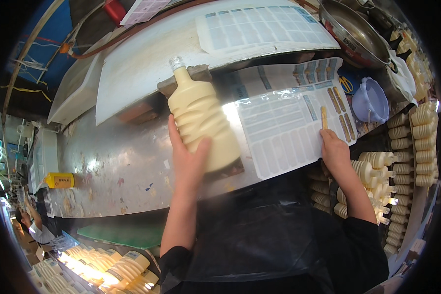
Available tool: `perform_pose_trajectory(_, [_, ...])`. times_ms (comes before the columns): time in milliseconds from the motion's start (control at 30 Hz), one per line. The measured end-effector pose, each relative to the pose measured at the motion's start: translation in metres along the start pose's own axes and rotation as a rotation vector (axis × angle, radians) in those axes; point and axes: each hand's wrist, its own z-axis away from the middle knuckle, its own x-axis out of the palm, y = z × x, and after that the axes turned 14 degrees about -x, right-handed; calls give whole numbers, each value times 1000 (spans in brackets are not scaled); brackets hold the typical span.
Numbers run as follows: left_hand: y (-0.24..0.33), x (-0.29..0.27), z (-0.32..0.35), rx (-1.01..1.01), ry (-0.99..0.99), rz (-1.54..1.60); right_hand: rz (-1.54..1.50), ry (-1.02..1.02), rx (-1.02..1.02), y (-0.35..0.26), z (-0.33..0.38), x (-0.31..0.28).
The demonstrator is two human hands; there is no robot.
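A cream plastic bottle (201,112) with wavy ridges and a clear neck lies on the metal table, its neck across a grey block (199,73). My left hand (190,159) grips its lower body, thumb on top and fingers along the left side. To the right, my right hand (335,149) pinches the lower end of a narrow gold label strip (324,118) above a label sheet (279,142). Several gold and brown labels (348,126) stick to that sheet's right part; much of the rest is bare white backing.
A second label sheet (264,27) lies on the white board behind. A lavender bucket (371,100) and a metal pan (353,32) stand at the right. Cream bottles are stacked at right (370,171) and lower left (125,272). A yellow container (60,180) lies at the table's left.
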Motion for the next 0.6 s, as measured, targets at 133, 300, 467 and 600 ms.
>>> perform_pose_trajectory(133, [6,1,3,-18,5,-10,-23,7,-25,-11,5,0])
perform_pose_trajectory(300, [1,0,0,16,4,-26,-54,30,-44,-22,9,-5])
perform_pose_trajectory(467, [-9,-3,-5,18,65,-112,-51,113,-82,-15,1,-5])
perform_pose_trajectory(600, [-8,-2,-2,26,53,-88,-95,155,-73,-7,-16,0])
